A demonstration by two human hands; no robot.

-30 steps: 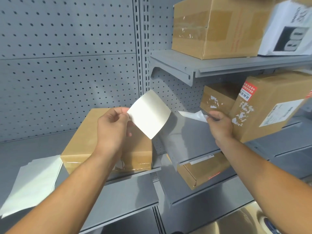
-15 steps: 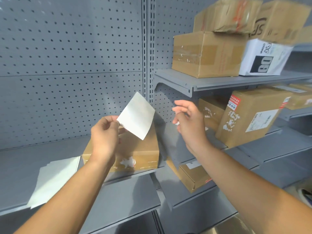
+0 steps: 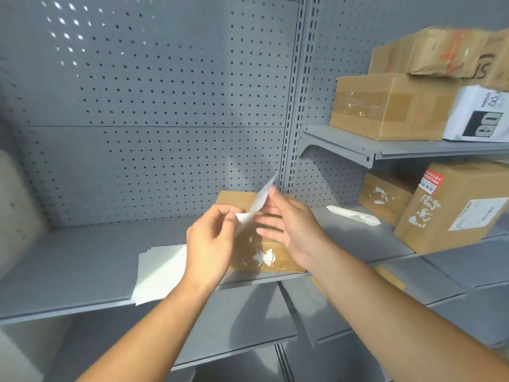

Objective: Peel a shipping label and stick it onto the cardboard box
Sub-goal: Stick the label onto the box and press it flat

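Observation:
A white shipping label (image 3: 261, 202) is held up edge-on over a brown cardboard box (image 3: 256, 256) that sits on the grey shelf (image 3: 82, 271). My left hand (image 3: 212, 241) pinches the label's lower corner between thumb and fingers. My right hand (image 3: 289, 227) holds the label's upper part with thumb and forefinger, its other fingers spread over the box top. The box front shows torn white label scraps. Much of the box top is hidden behind my hands.
A stack of white sheets (image 3: 159, 271) lies on the shelf left of the box. A crumpled white backing strip (image 3: 354, 215) lies on the right shelf. Several cardboard boxes (image 3: 451, 205) fill the right shelves, with a white parcel (image 3: 479, 114) above. Pegboard wall behind.
My right hand left the backing strip on the right shelf and came over to the label. The label, held flat-on before, is now turned edge-on and lowered close over the box.

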